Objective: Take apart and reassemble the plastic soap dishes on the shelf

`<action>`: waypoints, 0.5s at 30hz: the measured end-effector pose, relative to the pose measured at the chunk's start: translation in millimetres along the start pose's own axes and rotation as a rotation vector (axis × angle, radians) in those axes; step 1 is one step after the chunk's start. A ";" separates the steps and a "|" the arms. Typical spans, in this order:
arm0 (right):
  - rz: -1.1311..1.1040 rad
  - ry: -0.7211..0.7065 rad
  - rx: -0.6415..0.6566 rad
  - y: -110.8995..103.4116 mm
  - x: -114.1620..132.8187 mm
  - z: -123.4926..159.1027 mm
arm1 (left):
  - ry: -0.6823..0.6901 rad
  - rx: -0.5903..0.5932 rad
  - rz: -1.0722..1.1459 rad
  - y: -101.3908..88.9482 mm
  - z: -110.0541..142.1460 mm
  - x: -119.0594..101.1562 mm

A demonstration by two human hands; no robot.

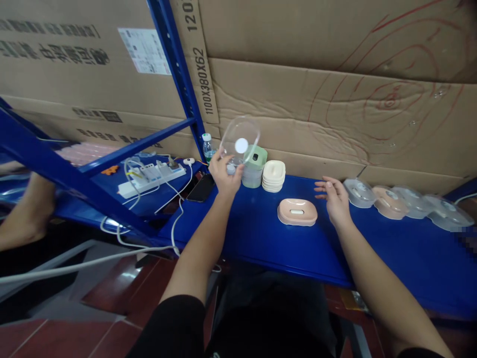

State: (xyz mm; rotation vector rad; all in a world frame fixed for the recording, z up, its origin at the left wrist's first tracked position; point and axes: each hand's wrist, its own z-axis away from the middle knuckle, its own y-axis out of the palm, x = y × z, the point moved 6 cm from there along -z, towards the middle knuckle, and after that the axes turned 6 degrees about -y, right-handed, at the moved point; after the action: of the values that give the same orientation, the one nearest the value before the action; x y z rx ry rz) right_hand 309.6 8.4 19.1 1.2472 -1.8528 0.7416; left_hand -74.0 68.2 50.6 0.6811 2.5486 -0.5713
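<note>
My left hand (225, 175) is closed on a clear plastic oval lid or shallow container (238, 130) with a white round spot, raised above the shelf and tilted. Behind it stand clear boxes with a green-lidded top (260, 156). To their right is a stack of cream oval pieces (273, 175). A pink oval dish (297, 205) with a white bar in its middle lies on the blue shelf between my hands. My right hand (336, 200) hovers to the right of the dish, fingers apart, nothing in it. Close beside it sits a clear container (358, 193).
Along the right stands a row with a pink container (390, 203) and clear ones (449, 213). A bottle (207, 145), a black phone (201, 188) and a white power strip (152, 180) with cables are at left. Blue shelf posts (179, 69) rise before cardboard. Another person's arm (30, 214) shows far left.
</note>
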 end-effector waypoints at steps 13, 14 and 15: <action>0.361 -0.180 0.242 13.3 0.3 8.8 | -0.249 0.050 -0.192 19.5 0.8 43.2; 0.385 -0.208 0.253 14.6 3.2 9.3 | -0.255 0.068 -0.207 21.8 1.9 44.4; 0.403 -0.231 0.263 15.6 5.6 9.7 | -0.261 0.086 -0.220 23.8 2.7 45.7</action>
State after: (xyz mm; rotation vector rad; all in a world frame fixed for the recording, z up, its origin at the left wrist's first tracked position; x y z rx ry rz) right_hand 291.0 3.4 17.9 1.1683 -2.2915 1.1272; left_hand -96.0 102.4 18.7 0.3296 2.3774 -0.7916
